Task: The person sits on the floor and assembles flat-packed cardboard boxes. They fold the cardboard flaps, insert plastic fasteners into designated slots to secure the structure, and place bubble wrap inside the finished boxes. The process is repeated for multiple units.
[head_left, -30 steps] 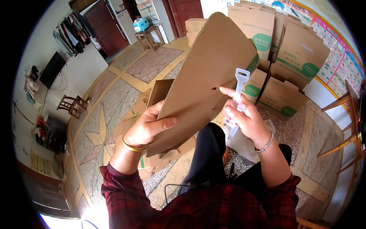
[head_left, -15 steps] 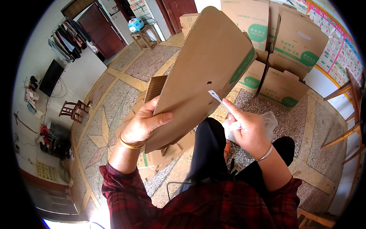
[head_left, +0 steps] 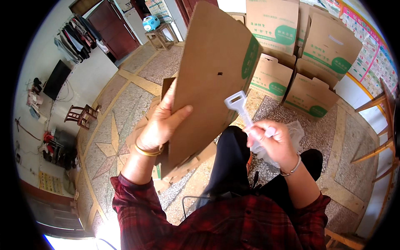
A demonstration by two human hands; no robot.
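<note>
A brown cardboard box (head_left: 204,91) with a green print stands tilted in front of me, a small punched hole in its near face. My left hand (head_left: 163,121) grips its left edge, thumb on the face, fingers behind. To the right, my right hand (head_left: 273,141) pinches a translucent white plastic carton handle (head_left: 238,104). Its wide slotted end points up and left, apart from the box, and its other end pokes out by my fingers. Behind and below that hand is a clear plastic bag (head_left: 293,133).
Several printed cardboard boxes (head_left: 273,77) are stacked at the back right. Flattened cardboard (head_left: 183,170) lies on the floor below the held box. Wooden chair legs (head_left: 375,146) rise at the right. A small chair (head_left: 80,116) and a stool (head_left: 160,36) stand farther off.
The box has moved left and turned slightly. My right hand has shifted a little right and down, and the carton handle has turned to show its wide slotted end.
</note>
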